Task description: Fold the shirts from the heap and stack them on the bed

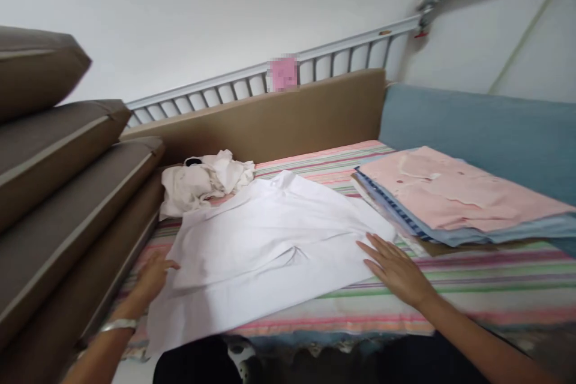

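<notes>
A white shirt (265,246) lies spread flat on a striped sheet (472,288). My right hand (393,267) rests open and flat on the shirt's right edge, fingers stretched toward its middle. My left hand (153,276) is at the shirt's left edge, fingers partly tucked under or against the cloth; a silver bracelet (117,325) circles that wrist.
A crumpled white garment (202,183) lies behind the shirt at the back left. A stack of folded clothes (454,198), pink on top, sits at the right. Stacked brown cushions (58,192) rise at the left. A brown board (279,117) and metal rail (324,60) stand behind.
</notes>
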Available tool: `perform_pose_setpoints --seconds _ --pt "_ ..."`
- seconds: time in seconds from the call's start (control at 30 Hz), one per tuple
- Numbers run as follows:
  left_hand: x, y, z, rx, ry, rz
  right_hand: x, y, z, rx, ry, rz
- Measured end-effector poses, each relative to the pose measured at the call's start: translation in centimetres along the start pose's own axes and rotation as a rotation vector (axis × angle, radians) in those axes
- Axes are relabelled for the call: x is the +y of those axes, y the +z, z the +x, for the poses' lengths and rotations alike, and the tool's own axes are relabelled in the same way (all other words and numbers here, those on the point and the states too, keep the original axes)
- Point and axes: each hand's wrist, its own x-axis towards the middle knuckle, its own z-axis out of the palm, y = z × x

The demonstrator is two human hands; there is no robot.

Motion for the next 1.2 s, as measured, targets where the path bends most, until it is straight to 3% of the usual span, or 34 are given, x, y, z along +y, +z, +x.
perform_pose_setpoints --seconds 0.13,0.43,0.57,0.77,0.97,1.2 --pt "-0.5 3.0 -2.3 -0.107 -0.041 0.008 0.7 1.1 -0.2 0.021 -0.022 0.009" --pt "7.8 7.3 -4.5 -0.271 0.131 0.009 0.6 0.8 -0.1 0.015 -0.030 -0.034" --pt "7.0 8.6 -4.3 -0.258 0.191 0.121 -0.3 -0.5 0.2 -0.017 -0.004 -0.059" --pt "4.2 10.1 -1.5 -0.287 0.276 0.117 -1.2 -1.6 0.6 -0.061 0.038 -0.082" --pt "4.8 10.5 -2.5 -0.359 0.243 0.180 -1.0 -1.5 0.6 -0.060 0.050 -0.037" --pt "7.9 8.1 -4.0 -0.373 0.148 0.232 -1.9 -2.0 0.8 -0.009 0.025 -0.072"
